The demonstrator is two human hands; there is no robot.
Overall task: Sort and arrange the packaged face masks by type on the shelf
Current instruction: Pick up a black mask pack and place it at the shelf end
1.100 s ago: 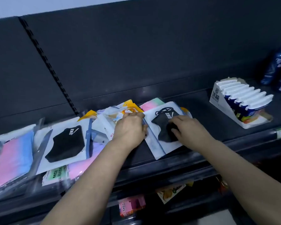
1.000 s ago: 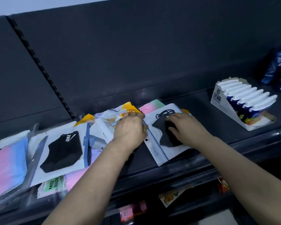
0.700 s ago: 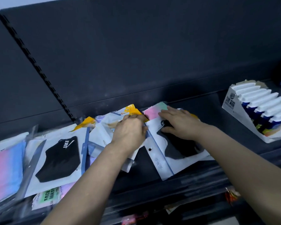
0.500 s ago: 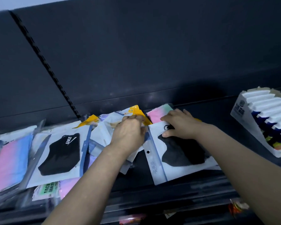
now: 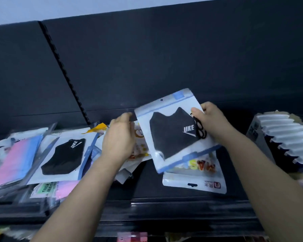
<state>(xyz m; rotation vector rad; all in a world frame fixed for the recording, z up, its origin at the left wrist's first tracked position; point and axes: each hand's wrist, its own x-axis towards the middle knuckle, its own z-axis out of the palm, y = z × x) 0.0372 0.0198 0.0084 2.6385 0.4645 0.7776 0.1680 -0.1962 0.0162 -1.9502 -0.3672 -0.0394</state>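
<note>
So: black mask packet (image 5: pixel 173 130) up off the shelf (image 5: pixel 147 191), just right of centre frame, tilted, hang-hole end toward the top, white "UKE" logo facing out. Pinched at its right edge by the right hand (image 5: pixel 212 123), thumb flat on the front, rest of the fingers tucked behind and mostly hidden.

Just left of it, dead centre, left hand (image 5: pixel 119 138), seen from the back. Fingers (image 5: pixel 125 117) bent and close together, tips right by the packet's upper left corner. Honestly can't tell whether gripping something or only touching. Under that hand, a loose heap of white packets with orange cartoon print (image 5: pixel 141 147).

Right below the held one, flat on the shelf: clear packet with big colourful letters (image 5: pixel 199 172), hang-hole end toward the bottom of frame, top part covered.

Over at the left of frame, second black mask packet (image 5: pixel 63 156), same logo, lying on top of a messy pile. Beside it at far left, pink-to-blue packet (image 5: pixel 16 159). Poking out underneath, lower left, pink packet with a green label (image 5: pixel 56 187).

Far right: white display box (image 5: pixel 254 131) with a stepped row of blue-and-white packs inside. Dark back panel (image 5: pixel 164 58) across the whole upper half, perforated strip (image 5: pixel 65 72) running diagonally at upper left.
</note>
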